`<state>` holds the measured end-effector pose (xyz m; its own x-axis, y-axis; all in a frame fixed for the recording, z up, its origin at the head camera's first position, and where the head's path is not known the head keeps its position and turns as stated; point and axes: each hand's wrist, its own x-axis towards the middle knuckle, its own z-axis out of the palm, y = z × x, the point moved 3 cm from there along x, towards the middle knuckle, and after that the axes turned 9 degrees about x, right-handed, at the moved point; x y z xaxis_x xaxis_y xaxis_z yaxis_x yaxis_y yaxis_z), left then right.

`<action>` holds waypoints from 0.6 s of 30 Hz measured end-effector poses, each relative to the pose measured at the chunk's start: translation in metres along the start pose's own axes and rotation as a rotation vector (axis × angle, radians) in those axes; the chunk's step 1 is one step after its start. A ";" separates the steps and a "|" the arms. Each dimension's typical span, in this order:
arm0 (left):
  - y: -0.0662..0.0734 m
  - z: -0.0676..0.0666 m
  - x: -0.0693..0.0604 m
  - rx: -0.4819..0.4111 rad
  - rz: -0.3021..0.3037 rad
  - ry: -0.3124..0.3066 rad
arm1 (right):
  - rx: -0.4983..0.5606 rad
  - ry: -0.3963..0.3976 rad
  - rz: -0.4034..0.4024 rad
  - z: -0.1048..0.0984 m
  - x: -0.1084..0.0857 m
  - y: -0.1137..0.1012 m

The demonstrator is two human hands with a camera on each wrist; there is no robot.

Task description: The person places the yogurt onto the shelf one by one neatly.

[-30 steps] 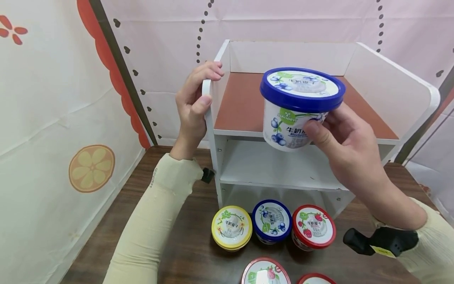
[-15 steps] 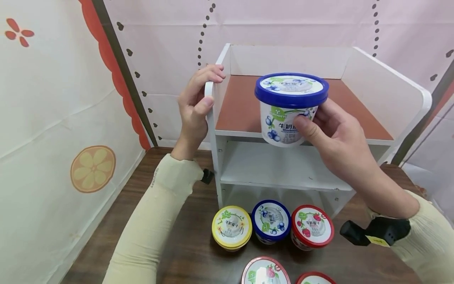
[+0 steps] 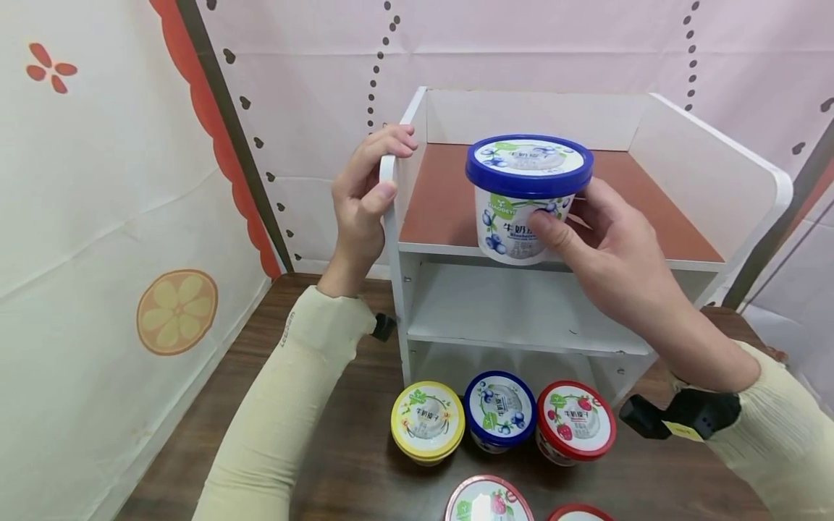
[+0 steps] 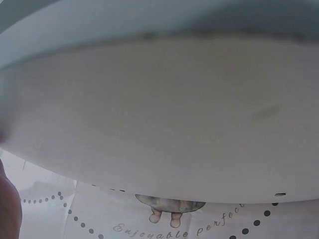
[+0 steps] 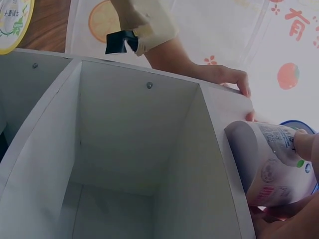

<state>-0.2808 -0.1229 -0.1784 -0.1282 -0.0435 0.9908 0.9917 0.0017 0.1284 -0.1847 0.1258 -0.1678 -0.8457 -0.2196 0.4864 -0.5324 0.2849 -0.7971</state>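
In the head view my right hand (image 3: 612,250) holds a blue-lidded blueberry tub (image 3: 521,210), thumb across its front and fingers behind. The tub is upright at the front edge of the brown top board (image 3: 658,217) of a small white shelf unit (image 3: 495,304). In the right wrist view the tub's base (image 5: 240,154) is close to the board's front edge; whether it touches I cannot tell. My left hand (image 3: 365,195) grips the unit's left side panel (image 3: 393,239), thumb in front, fingers over the rim. A pale panel surface (image 4: 159,114) fills most of the left wrist view.
On the dark wooden table (image 3: 352,412), a yellow-lidded tub (image 3: 428,421), a blue-lidded tub (image 3: 500,411) and a red-lidded tub (image 3: 576,421) stand in a row before the unit. Two more red lids (image 3: 489,501) show nearer. A printed cloth (image 3: 293,43) hangs behind.
My right hand has carried the blueberry tub leftward and a little farther from me, toward the top board. My left hand keeps its grip on the side panel. The head view has shifted slightly.
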 end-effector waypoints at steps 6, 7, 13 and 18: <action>0.000 0.001 0.000 -0.016 0.000 -0.004 | -0.038 -0.005 0.013 0.000 0.002 0.001; 0.000 0.001 0.000 -0.017 0.001 -0.006 | -0.044 -0.005 0.018 0.000 0.002 0.000; 0.000 0.000 0.000 -0.009 0.001 -0.012 | -0.057 -0.005 0.009 0.000 0.003 -0.001; 0.000 -0.001 -0.001 -0.007 -0.001 -0.017 | -0.066 -0.007 0.002 0.001 0.005 -0.002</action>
<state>-0.2809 -0.1240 -0.1792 -0.1294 -0.0268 0.9912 0.9916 -0.0050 0.1293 -0.1882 0.1233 -0.1645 -0.8464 -0.2256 0.4824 -0.5325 0.3465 -0.7723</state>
